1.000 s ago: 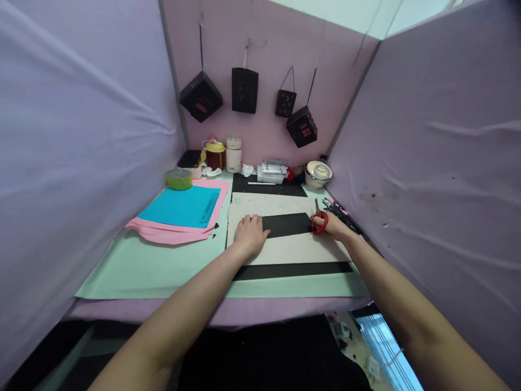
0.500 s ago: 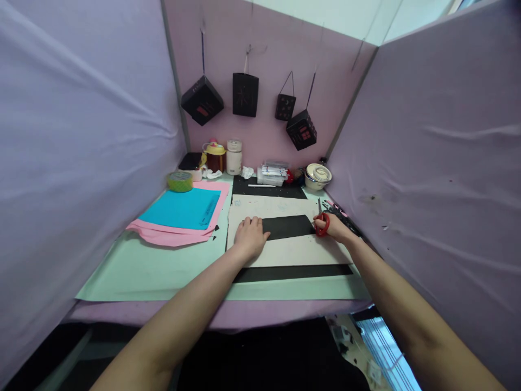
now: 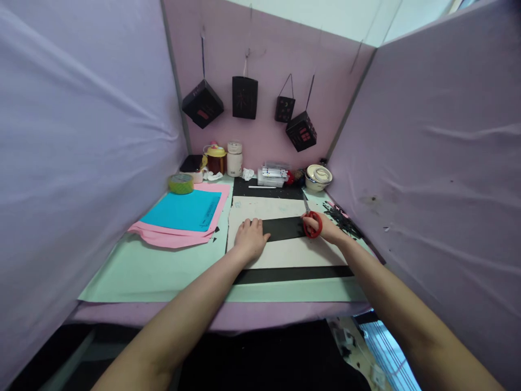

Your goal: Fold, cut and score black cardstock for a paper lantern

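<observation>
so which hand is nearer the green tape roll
Left. The left hand lies flat on the black paper's left end, right of the green tape roll. The right hand, holding red scissors, is farther right.

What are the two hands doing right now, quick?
Left hand: open, pressed flat on the black paper.
Right hand: closed on the red scissors at the paper's right end.

A pale green table carries pink paper, grey board and black strip.
</observation>
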A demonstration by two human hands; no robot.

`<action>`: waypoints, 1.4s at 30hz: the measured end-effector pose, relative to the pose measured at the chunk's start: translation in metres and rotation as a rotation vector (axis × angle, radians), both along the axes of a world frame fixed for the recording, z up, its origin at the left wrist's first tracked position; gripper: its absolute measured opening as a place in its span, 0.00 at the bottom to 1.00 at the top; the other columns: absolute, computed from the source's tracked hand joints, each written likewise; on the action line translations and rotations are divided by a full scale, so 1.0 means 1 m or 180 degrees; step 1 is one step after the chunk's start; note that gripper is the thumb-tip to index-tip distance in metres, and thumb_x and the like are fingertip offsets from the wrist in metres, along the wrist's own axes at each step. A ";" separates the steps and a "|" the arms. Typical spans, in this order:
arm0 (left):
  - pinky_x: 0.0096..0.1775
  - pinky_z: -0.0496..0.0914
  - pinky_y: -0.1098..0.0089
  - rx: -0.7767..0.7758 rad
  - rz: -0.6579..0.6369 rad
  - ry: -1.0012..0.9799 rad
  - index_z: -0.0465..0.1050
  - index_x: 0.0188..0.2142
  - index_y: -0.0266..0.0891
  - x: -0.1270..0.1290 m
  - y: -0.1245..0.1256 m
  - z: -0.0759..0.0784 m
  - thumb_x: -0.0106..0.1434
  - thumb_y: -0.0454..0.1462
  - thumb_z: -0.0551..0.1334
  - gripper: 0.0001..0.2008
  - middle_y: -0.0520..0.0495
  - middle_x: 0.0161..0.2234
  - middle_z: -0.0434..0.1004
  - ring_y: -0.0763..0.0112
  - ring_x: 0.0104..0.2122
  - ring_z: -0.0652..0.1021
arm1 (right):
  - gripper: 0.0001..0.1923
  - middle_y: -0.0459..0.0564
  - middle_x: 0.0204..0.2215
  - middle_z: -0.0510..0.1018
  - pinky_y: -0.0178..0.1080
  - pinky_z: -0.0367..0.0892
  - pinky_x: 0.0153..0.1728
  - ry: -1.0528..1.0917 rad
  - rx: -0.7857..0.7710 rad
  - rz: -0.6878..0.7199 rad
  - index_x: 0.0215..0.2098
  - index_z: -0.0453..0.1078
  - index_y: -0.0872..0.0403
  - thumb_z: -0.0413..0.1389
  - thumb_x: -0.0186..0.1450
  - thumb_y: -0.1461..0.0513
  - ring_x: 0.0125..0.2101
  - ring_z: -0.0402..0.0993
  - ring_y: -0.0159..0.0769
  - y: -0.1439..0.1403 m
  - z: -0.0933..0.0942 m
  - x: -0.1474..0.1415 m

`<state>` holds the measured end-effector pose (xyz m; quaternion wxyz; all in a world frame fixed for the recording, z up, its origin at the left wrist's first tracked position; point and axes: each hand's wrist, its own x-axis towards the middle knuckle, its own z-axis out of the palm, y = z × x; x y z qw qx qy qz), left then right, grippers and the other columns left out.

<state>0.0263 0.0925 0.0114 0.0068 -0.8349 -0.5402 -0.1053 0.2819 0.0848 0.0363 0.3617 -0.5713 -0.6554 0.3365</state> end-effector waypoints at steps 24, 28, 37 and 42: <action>0.59 0.58 0.65 -0.0590 -0.1443 -0.0347 0.63 0.59 0.36 -0.066 0.033 -0.003 0.67 0.33 0.49 0.21 0.40 0.63 0.57 0.61 0.61 0.61 | 0.17 0.44 0.15 0.70 0.33 0.60 0.23 0.0075 -0.0122 0.0322 0.30 0.67 0.56 0.50 0.64 0.51 0.18 0.64 0.30 0.006 -0.011 -0.057; 0.58 0.59 0.66 -0.0609 -0.1410 -0.0301 0.63 0.59 0.38 -0.066 0.032 -0.002 0.67 0.33 0.50 0.21 0.42 0.63 0.57 0.62 0.61 0.62 | 0.15 0.43 0.15 0.70 0.33 0.59 0.22 0.0245 -0.0078 0.0280 0.34 0.68 0.55 0.49 0.64 0.52 0.18 0.65 0.30 0.008 -0.016 -0.090; 0.58 0.60 0.66 -0.0552 -0.1400 -0.0434 0.63 0.59 0.38 -0.065 0.033 -0.008 0.66 0.32 0.51 0.21 0.41 0.63 0.58 0.61 0.61 0.62 | 0.16 0.42 0.14 0.69 0.33 0.58 0.19 0.0455 -0.0130 0.0201 0.35 0.67 0.54 0.49 0.65 0.50 0.15 0.62 0.30 0.000 -0.019 -0.116; 0.57 0.61 0.66 -0.0471 -0.1422 -0.0430 0.64 0.58 0.39 -0.066 0.032 -0.009 0.66 0.31 0.52 0.21 0.41 0.62 0.60 0.61 0.59 0.65 | 0.16 0.43 0.14 0.69 0.33 0.58 0.19 0.0550 -0.0114 0.0143 0.32 0.67 0.54 0.49 0.64 0.50 0.15 0.62 0.30 -0.003 -0.020 -0.127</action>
